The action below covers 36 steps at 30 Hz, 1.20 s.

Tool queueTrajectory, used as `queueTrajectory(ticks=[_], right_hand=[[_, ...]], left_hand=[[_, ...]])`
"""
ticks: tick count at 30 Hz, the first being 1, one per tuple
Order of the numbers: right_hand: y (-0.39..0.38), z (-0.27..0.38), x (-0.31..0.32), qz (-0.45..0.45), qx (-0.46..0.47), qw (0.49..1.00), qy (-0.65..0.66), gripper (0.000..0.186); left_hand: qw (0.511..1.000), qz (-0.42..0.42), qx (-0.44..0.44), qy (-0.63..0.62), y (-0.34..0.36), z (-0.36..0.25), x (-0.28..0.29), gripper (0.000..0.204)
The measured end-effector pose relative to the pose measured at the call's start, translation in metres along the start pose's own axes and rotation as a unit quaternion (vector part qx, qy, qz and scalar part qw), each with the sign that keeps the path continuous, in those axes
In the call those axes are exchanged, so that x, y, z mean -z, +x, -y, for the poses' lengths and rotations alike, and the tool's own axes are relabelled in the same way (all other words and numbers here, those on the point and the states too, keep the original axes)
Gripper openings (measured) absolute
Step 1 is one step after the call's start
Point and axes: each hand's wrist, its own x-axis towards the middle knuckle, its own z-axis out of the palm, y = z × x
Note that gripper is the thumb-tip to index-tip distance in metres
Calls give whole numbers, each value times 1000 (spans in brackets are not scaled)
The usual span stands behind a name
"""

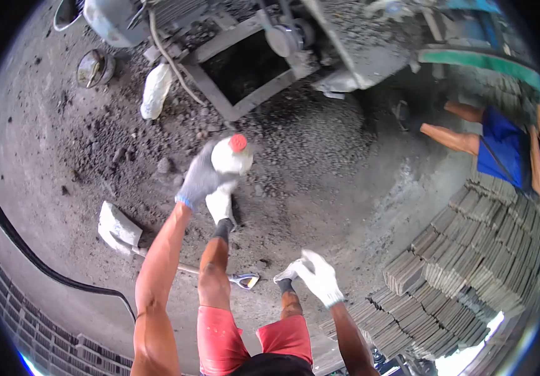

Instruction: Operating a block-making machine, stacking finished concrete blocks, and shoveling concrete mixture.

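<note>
My left hand in a grey glove grips a white bottle with a red cap, raised at the middle of the view above my left foot. My right hand, in a white glove, is lower right, near my right foot, with fingers apart and nothing in them. A shovel lies on the floor to the left, its handle running beneath my left arm and leg. Another white bottle-like item lies farther forward, beside a dark square opening with a concrete-coloured frame.
Loose gravel covers the floor ahead. A small container stands upper left, near machinery. A black hose curves along the left. At right, a person in blue shorts is beside stacked grey tiles.
</note>
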Motion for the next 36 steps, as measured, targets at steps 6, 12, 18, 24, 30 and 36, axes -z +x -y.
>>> queueTrajectory(ticks=[6, 12, 18, 24, 30, 36], right_hand=[[33, 6, -5, 5, 42, 996, -81, 91], [4, -20, -9, 84, 75, 969, 219, 83], [65, -37, 12, 12, 29, 968, 248, 54], [156, -16, 21, -19, 73, 965, 252, 37], [243, 34, 39, -31, 142, 962, 232, 33], [290, 44, 70, -38, 146, 942, 300, 27]], left_hand=[[943, 70, 237, -221, -97, 9, -133, 42], [934, 21, 302, -188, -156, 14, -144, 34], [953, -2, 293, -74, -164, 50, -136, 30], [965, 34, 259, 26, -153, 62, -144, 38], [976, 49, 192, 90, -140, 86, -139, 45], [980, 58, 170, 80, -130, 41, -155, 47]])
